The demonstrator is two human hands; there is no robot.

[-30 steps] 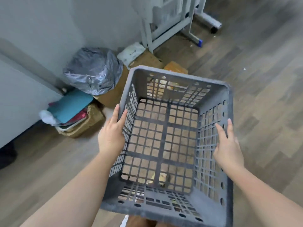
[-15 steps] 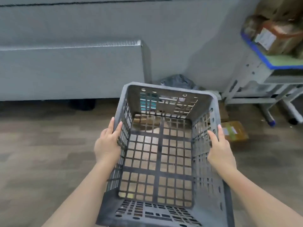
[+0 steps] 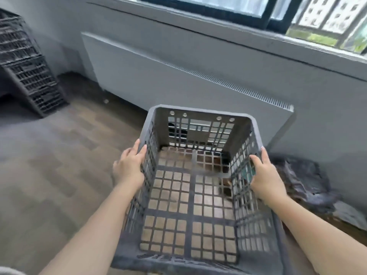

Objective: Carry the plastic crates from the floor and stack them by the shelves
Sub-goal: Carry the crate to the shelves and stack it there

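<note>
I hold an empty grey plastic crate [image 3: 200, 124] with lattice walls and floor in front of me, off the floor. My left hand [image 3: 129, 167] grips its left wall, thumb inside over the rim. My right hand [image 3: 265, 175] grips its right wall in the same way. A stack of dark grey crates [image 3: 27, 70] stands at the far left against the wall, leaning in the wide-angle view. No shelves are in sight.
A long grey radiator panel [image 3: 178, 84] runs along the wall under a window [image 3: 228, 8] straight ahead. A dark plastic bag [image 3: 303, 181] lies on the floor to the right of the crate. Wooden floor [image 3: 49, 165] stretches to the left.
The view has swung left along the wall: the desk and boxes left the frame, the window and the stack of crates came in. Both hands keep the same grip on the crate.
</note>
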